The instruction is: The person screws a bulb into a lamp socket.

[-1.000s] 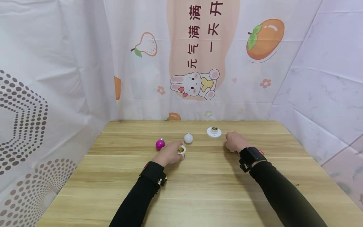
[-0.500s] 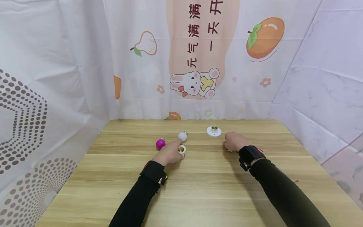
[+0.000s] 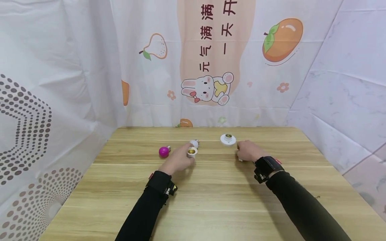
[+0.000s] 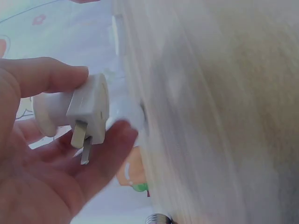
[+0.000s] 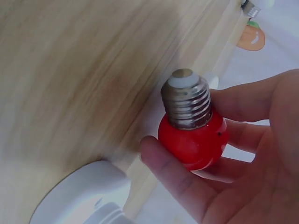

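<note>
My left hand (image 3: 178, 159) grips a white plug-in lamp socket (image 4: 88, 107) between thumb and fingers. Two flat metal prongs show in the left wrist view; in the head view its brass-lined opening faces up. Just beyond that hand lies a white bulb (image 3: 194, 143), partly covered by the fingers. A magenta bulb (image 3: 164, 152) lies left of the hand, its screw base pointing right. My right hand (image 3: 248, 150) holds a red bulb (image 5: 194, 140) by its globe, metal screw base exposed; the head view hides this bulb. Nearby stands a round white lamp holder (image 3: 228, 139).
A white disc-like piece with stepped rings (image 5: 88, 191) sits low in the right wrist view. The wooden table (image 3: 205, 207) ends at a printed curtain (image 3: 150, 83) behind, with more cloth at both sides.
The white bulb has shifted left and turned. The magenta bulb has rolled left, its base swinging to the right. My left hand has moved slightly away from me with the socket; my right hand slightly left.
</note>
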A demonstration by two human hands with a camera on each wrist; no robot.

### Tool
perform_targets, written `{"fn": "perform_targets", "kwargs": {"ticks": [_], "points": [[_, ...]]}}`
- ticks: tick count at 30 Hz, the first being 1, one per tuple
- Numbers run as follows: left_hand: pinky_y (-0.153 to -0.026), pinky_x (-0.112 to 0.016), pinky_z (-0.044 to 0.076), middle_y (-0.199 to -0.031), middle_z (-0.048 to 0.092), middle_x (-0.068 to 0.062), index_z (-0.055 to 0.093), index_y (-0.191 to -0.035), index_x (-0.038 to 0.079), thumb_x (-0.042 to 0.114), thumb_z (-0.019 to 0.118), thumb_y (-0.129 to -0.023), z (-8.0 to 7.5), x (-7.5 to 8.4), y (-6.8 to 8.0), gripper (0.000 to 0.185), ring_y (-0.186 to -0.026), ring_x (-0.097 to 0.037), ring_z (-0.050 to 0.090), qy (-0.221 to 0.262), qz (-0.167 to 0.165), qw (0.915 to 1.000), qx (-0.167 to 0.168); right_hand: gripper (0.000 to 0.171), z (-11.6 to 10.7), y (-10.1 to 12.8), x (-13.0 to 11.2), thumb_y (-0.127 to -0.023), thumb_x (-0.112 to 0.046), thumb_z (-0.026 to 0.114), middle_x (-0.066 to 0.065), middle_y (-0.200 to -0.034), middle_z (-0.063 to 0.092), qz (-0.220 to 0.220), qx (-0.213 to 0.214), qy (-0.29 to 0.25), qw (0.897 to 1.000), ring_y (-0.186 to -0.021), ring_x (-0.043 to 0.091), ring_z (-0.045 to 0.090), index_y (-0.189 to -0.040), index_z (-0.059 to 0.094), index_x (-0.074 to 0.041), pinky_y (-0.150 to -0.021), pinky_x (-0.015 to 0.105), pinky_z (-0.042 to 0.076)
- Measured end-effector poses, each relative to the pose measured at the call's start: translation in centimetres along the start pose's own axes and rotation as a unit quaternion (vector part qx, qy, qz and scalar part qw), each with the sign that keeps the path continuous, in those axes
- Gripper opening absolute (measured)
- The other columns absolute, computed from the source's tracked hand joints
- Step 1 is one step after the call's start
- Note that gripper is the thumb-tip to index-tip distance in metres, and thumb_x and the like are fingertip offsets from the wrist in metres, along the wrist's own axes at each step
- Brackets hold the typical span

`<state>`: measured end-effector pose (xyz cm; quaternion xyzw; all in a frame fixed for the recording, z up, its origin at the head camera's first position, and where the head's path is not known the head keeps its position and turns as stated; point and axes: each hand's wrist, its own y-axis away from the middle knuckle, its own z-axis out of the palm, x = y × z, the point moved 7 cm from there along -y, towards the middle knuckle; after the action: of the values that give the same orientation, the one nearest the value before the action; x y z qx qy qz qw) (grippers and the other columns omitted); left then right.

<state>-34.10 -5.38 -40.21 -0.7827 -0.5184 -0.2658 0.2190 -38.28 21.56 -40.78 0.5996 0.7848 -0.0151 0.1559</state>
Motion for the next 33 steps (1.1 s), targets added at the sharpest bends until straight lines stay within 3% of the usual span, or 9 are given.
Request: {"fn": "perform_targets", "kwargs": {"ticks": [6, 10, 17, 25, 30, 33], "points": [[-0.104, -0.039, 0.048, -0.136, 0.061, -0.010, 0.051, -0.145, 0.006, 0.009, 0.069, -0.092, -0.4, 0.6, -0.1, 0.056, -0.122, -0.022, 0.058, 0.022, 0.034, 0.9990, 0.019, 0.020, -0.3, 0.3, -0.2, -0.097, -0.010, 0.054, 0.012, -0.091, 0.063, -0.004, 0.015, -0.024, 1.000, -0.075, 0.024, 0.054, -0.107, 0.063, 0.003, -0.069, 0.036, 0.046], [-0.107, -0.042, 0.046, -0.140, 0.058, -0.014, 0.045, -0.149, 0.006, 0.008, 0.070, -0.092, -0.6, 1.0, 0.0, 0.063, -0.130, -0.026, 0.054, 0.037, 0.045, 0.9978, 0.030, 0.030, -0.6, 0.7, -0.8, -0.097, -0.011, 0.054, 0.014, -0.099, 0.064, -0.015, 0.024, -0.046, 0.999, -0.082, 0.025, 0.057, -0.119, 0.061, 0.008, -0.077, 0.040, 0.049], [-0.101, -0.046, 0.050, -0.126, 0.063, -0.017, 0.049, -0.133, 0.005, 0.007, 0.075, -0.089, -1.5, 1.6, 0.4, 0.051, -0.119, -0.030, 0.061, 0.081, 0.063, 0.9910, 0.085, 0.038, -1.3, 1.6, -2.0, -0.096, -0.014, 0.056, 0.019, -0.104, 0.066, -0.040, 0.053, -0.082, 0.994, -0.090, 0.028, 0.059, -0.123, 0.060, 0.013, -0.084, 0.045, 0.051], [-0.091, -0.039, 0.051, -0.120, 0.067, -0.009, 0.060, -0.126, 0.007, 0.012, 0.076, -0.090, -2.4, 1.8, 0.9, 0.040, -0.107, -0.021, 0.063, 0.108, 0.075, 0.9821, 0.135, 0.038, -2.0, 2.3, -2.9, -0.098, -0.021, 0.059, 0.020, -0.109, 0.068, -0.050, 0.083, -0.122, 0.988, -0.094, 0.028, 0.063, -0.124, 0.062, 0.008, -0.085, 0.045, 0.052], [-0.078, -0.033, 0.053, -0.118, 0.067, -0.008, 0.063, -0.128, 0.007, 0.017, 0.076, -0.091, -2.8, 2.1, 1.1, 0.041, -0.094, -0.019, 0.061, 0.127, 0.077, 0.9787, 0.142, 0.038, -2.3, 2.8, -3.1, -0.099, -0.023, 0.060, 0.014, -0.101, 0.066, -0.048, 0.094, -0.159, 0.982, -0.086, 0.024, 0.058, -0.124, 0.063, 0.005, -0.076, 0.036, 0.048], [-0.077, -0.030, 0.054, -0.117, 0.067, -0.007, 0.064, -0.129, 0.007, 0.021, 0.077, -0.090, -3.1, 2.2, 1.2, 0.043, -0.094, -0.018, 0.061, 0.140, 0.071, 0.9763, 0.150, 0.038, -2.4, 3.1, -3.2, -0.100, -0.024, 0.060, 0.013, -0.098, 0.065, -0.048, 0.095, -0.191, 0.976, -0.079, 0.022, 0.055, -0.126, 0.062, 0.003, -0.068, 0.033, 0.045]]}}
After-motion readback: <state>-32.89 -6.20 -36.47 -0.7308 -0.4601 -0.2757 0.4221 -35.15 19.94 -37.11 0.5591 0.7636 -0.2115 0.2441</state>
